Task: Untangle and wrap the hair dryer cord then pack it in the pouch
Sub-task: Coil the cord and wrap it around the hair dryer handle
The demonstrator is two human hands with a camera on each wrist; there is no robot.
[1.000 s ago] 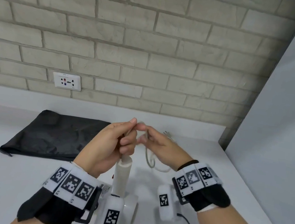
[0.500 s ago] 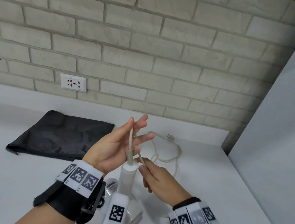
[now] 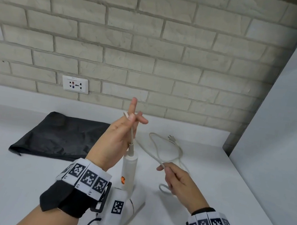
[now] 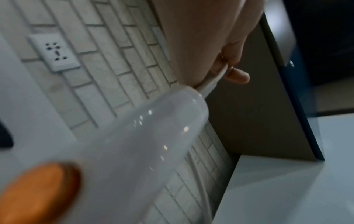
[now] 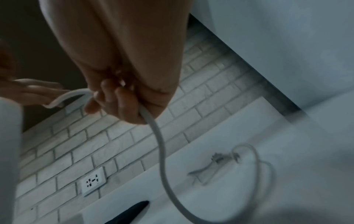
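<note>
The white hair dryer (image 3: 129, 168) stands with its handle up on the white counter, its orange switch (image 4: 38, 194) facing my left wrist. My left hand (image 3: 133, 121) pinches the cord (image 3: 131, 136) just above the handle end, index finger pointing up. From there the cord runs right to my right hand (image 3: 165, 167), whose curled fingers (image 5: 118, 98) hold it. The rest of the cord (image 5: 161, 144) loops over the counter to the plug (image 3: 171, 138). The black pouch (image 3: 57, 134) lies flat at the back left.
A brick wall with a white outlet (image 3: 75, 84) backs the counter. A pale panel (image 3: 282, 128) closes the right side. The counter's bare surface (image 3: 4, 179) spreads in front of the pouch.
My hands were together at the top of the handle. The right hand has slid along the cord, down and out to the right. The left hand has straightened its fingers upward.
</note>
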